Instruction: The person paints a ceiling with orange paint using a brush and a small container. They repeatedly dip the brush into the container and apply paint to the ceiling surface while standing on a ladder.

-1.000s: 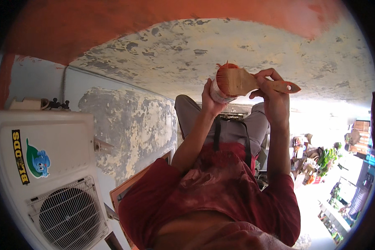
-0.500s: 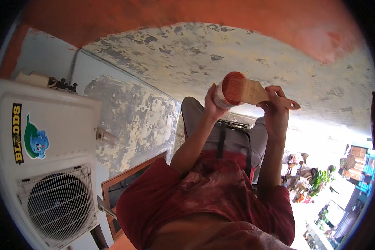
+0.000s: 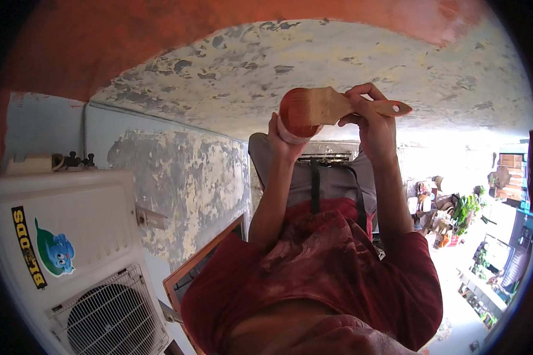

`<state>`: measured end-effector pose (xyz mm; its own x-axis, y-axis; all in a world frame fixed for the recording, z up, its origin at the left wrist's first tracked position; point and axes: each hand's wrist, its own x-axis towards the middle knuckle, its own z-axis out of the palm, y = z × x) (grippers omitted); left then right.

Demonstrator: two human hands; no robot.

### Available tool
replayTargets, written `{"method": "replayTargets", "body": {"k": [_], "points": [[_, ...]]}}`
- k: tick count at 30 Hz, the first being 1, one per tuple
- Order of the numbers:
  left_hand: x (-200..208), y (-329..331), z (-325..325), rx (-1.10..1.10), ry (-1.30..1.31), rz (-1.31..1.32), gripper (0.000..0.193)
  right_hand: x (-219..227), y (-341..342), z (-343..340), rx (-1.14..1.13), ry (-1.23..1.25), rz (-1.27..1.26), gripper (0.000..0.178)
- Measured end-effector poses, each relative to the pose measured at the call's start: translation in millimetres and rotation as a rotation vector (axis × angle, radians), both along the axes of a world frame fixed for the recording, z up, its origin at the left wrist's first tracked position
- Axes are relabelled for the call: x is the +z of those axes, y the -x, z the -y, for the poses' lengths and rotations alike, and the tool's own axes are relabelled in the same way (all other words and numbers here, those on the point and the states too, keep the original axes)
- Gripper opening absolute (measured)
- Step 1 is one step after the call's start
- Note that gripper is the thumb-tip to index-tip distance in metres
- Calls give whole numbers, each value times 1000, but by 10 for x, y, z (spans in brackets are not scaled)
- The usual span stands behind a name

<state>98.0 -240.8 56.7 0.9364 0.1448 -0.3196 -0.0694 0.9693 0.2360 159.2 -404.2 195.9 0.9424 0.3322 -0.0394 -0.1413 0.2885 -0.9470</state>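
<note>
My left hand is wrapped round a small paint container with a pale outside, held up in front of the wall. In my right hand is a wide paintbrush with a wooden handle, its fingers closed on the handle. The brush's bristles, coated in orange-red paint, lie across the container's mouth. How much paint is inside is hidden by the bristles. Orange-red paint covers the upper part of the wall; below it is a pale, patchy, peeling wall surface.
At the left an air conditioner outdoor unit with a fan grille juts out on a bracket. A brown wooden frame stands beside it. Down at the right, plants and assorted household goods stand in bright light.
Both hands, with the container and brush, have shifted left and slightly up in view. The whole view has turned somewhat. The brush still lies across the container's mouth.
</note>
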Motion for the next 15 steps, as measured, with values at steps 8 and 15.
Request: {"method": "replayTargets", "body": {"k": [8,15], "points": [[-51,39,-193,29,7,30,54,208,24,1,22,216,338,11],[-149,59,-309,66,32,58,57,259,-93,-17,-18,103,196,12]]}}
